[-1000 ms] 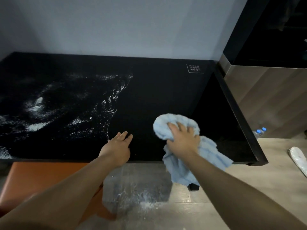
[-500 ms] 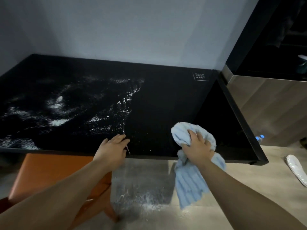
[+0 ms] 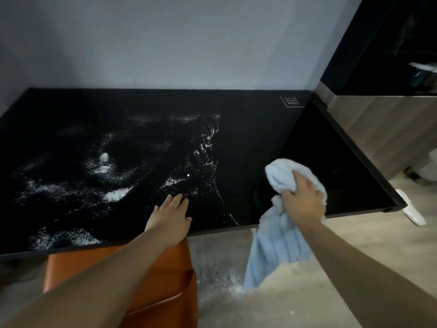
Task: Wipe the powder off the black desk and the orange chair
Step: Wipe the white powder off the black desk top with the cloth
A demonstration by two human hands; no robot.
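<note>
The black desk fills the middle of the head view, with white powder spread over its left half. Its right part looks dark and free of powder. My right hand grips a light blue towel on the desk's front right area; the towel's tail hangs over the front edge. My left hand rests flat and empty on the desk near the front edge, beside the powder. The orange chair stands tucked under the desk's front edge, below my left forearm.
White powder lies scattered on the wooden floor below the desk edge. A wooden cabinet with a dark shelf above it stands at the right. A white slipper lies on the floor past the desk's right corner. A grey wall backs the desk.
My view has shifted so more of the desk's left side and the chair show. My right hand with the towel has slid right along the front of the desk.
</note>
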